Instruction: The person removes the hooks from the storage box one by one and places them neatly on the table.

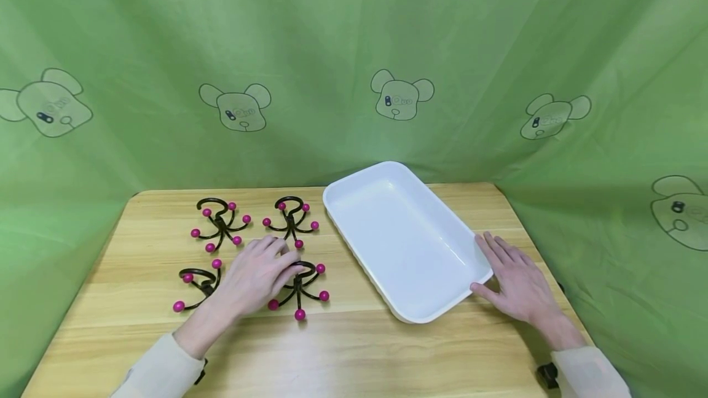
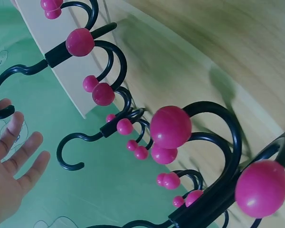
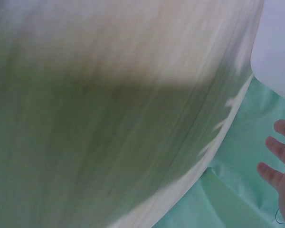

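Black multi-arm hanging hooks with pink ball tips stand on the wooden table. My left hand (image 1: 257,275) reaches over them, its thumb and index finger pinching the curved top of the front right hanging hook (image 1: 298,290). In the left wrist view the other fingers of the left hand (image 2: 12,164) are spread. My right hand (image 1: 517,281) rests against the near right corner of a white tray (image 1: 406,247), thumb on the near rim and straight fingers along the right side. The right wrist view catches only some fingertips (image 3: 278,149) beside the tray (image 3: 275,52).
A back left hanging hook (image 1: 220,223), a back middle one (image 1: 291,221) and a front left one (image 1: 206,287), partly behind the left forearm, stand nearby. Green curtain (image 1: 332,48) surrounds the wooden table (image 1: 354,361) at the back and sides.
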Demonstrator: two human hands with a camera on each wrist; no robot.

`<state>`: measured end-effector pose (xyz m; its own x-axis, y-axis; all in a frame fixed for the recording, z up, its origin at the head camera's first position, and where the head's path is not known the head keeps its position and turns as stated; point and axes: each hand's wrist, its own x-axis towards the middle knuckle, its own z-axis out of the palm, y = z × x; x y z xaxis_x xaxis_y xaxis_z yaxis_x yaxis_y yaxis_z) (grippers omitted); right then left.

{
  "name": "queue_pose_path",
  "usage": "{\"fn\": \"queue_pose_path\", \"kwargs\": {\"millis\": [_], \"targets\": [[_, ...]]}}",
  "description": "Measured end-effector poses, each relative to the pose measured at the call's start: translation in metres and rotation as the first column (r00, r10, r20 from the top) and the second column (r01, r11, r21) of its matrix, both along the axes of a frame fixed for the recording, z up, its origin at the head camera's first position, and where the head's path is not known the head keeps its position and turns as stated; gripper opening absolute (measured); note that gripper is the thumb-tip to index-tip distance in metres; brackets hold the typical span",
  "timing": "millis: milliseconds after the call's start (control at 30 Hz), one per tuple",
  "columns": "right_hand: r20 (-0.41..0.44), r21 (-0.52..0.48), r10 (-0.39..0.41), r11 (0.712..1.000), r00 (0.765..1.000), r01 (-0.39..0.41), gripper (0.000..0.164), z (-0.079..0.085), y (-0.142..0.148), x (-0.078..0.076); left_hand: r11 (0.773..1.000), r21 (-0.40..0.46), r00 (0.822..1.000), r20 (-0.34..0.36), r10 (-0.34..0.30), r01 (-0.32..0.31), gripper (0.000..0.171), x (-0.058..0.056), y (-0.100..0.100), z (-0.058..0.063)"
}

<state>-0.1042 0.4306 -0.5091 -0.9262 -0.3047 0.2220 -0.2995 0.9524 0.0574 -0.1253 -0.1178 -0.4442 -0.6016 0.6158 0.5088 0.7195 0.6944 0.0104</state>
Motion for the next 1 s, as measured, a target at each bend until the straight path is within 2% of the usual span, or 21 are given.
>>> {"fn": "queue_pose_path", "kwargs": {"millis": [400,1000], "targets": [[-0.004,-0.007,0.004,1.000,1.000,-0.004,0.107,0.000,-0.001,0.001,1.000,0.020,1.000,0.019,0.009,-0.010,0.022,-0.002,-0.004,-0.008],[-0.014,-0.004,0.012,1.000,1.000,-0.012,0.107,-0.001,0.001,0.001,0.999,0.027,0.999,0.027,0.028,-0.029,0.023,-0.002,-0.009,-0.011]]}}
